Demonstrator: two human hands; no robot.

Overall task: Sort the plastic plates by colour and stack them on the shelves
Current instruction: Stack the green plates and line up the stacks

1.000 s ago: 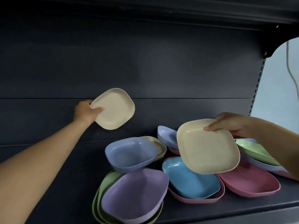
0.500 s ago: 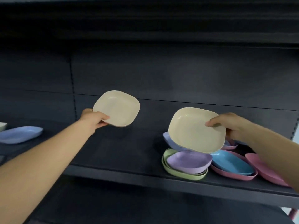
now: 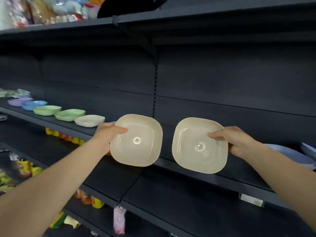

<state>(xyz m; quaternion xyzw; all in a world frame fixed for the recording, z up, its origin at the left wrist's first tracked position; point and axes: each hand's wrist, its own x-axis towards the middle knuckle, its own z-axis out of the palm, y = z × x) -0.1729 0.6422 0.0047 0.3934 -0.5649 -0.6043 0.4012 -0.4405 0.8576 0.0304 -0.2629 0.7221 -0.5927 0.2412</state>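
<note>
Left grip: my left hand (image 3: pixel 109 132) holds a cream plate (image 3: pixel 136 140) by its left rim, thumb curled over the inside.
Right grip: my right hand (image 3: pixel 235 140) pinches a second cream plate (image 3: pixel 198 146) at its right rim, thumb on top.
Plates: side by side, apart, tilted toward me, in front of the shelf (image 3: pixel 196 171).
Shelf, left: a cream bowl (image 3: pixel 89 120), then green plates (image 3: pixel 58 112), a blue one (image 3: pixel 33 104), a purple one (image 3: pixel 18 101).
Shelf, right: a lilac plate (image 3: pixel 290 155) behind my wrist.
</note>
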